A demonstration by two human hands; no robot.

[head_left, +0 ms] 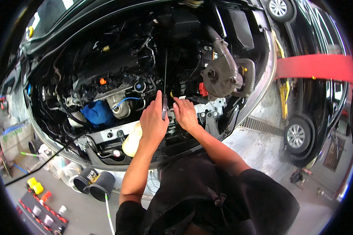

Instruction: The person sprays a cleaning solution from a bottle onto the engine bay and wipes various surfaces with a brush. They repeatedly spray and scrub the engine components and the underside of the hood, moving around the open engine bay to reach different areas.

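Note:
Over the engine bay's front edge, my left hand (pixel 155 121) is closed round a dark, slim tool (pixel 164 108), its index finger stretched forward. A thin metal rod (pixel 166 70) runs from near the tool's far end into the dark gap beyond; whether the two are joined I cannot tell. My right hand (pixel 186 114) is just right of the tool, fingers extended and apart. Its fingertips are close to a small yellow part (pixel 171 94), and contact is unclear. Beneath my hands lies the silver front crossmember (pixel 110 134). A pale yellow rounded object (pixel 132 143) is partly behind my left forearm.
A blue cloth (pixel 96 112) lies among the engine parts at left. The grey air-intake housing (pixel 219 76) stands right of my hands, beside a red terminal cover (pixel 203 89). Black buckets (pixel 102 183) and a tool tray (pixel 43 211) are on the floor; a red lift arm (pixel 313 67) is at right.

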